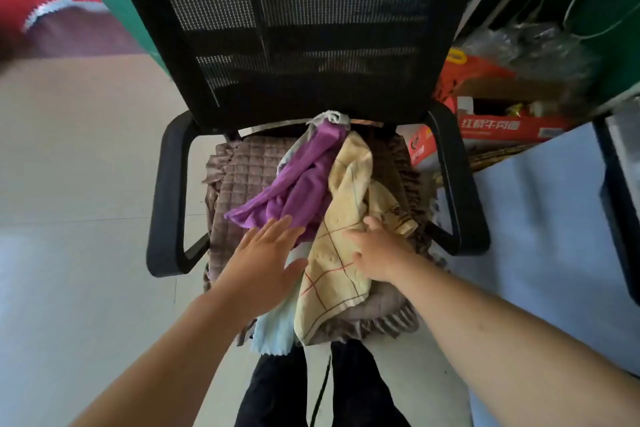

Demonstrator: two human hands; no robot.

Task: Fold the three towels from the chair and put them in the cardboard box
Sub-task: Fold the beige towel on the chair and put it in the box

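- All three towels lie heaped on the seat cushion [242,166] of the black chair [166,191], right in front of me, none folded yet by the look of it.
- My right hand [375,253] rests on the yellow towel [341,274]; its fingertips are bent down into the cloth, so I judge it is gripping a fold, though the tips are partly hidden.
- That yellow towel runs lengthways from the chair back toward me, its near end hanging over the seat's front edge.
- My left hand [263,260] is flat, fingers straight and spread, over the near end of the purple towel [298,180], which slants away up and to the right.
- The pale blue towel [277,326] lies under both, showing only below my left wrist.
- So the yellow one is the top layer and nearest my right hand; I would lift it first.
- I cannot make out the target cardboard box for certain; printed cartons [502,125] sit right of the chair.
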